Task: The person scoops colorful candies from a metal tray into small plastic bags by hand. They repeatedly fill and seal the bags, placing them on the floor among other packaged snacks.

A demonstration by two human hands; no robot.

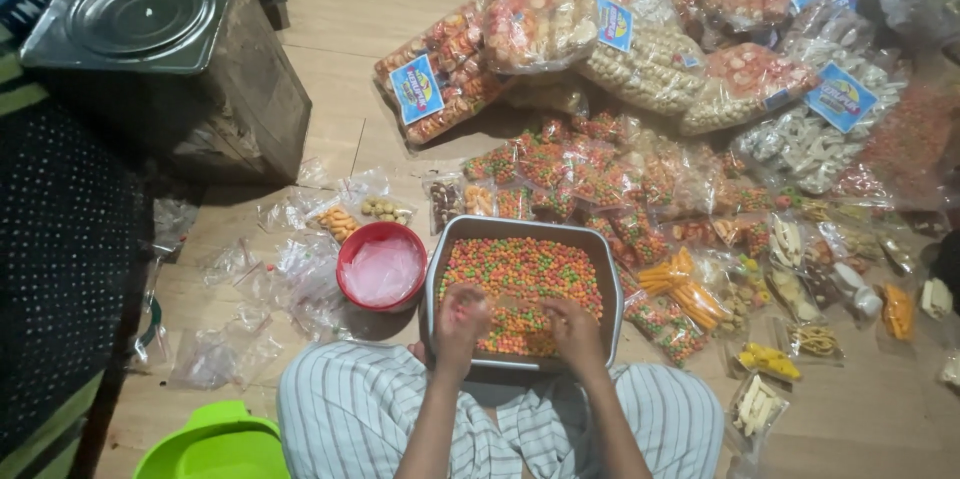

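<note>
Both hands are in the grey metal tray (440, 269) of small multicoloured candies (520, 274): the left hand (462, 321) is curled loosely over them near the tray's near-left corner, the right hand (575, 331) bent at its near edge, though what either grips cannot be told. The tray rests on the wooden floor (340, 19) against the person's striped lap (350, 409). A red bowl (381, 264) sits just beside its left wall, filled small candy bags (560, 174) crowd its far and right edges, and empty clear bags (270, 279) lie farther left.

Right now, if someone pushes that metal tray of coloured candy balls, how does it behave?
The tray looks rigid, so it would probably slide flat on the wooden floor. Filled with candy balls, it is likely heavy. The round pieces would probably roll and shift; tilting risks spilling.
</note>
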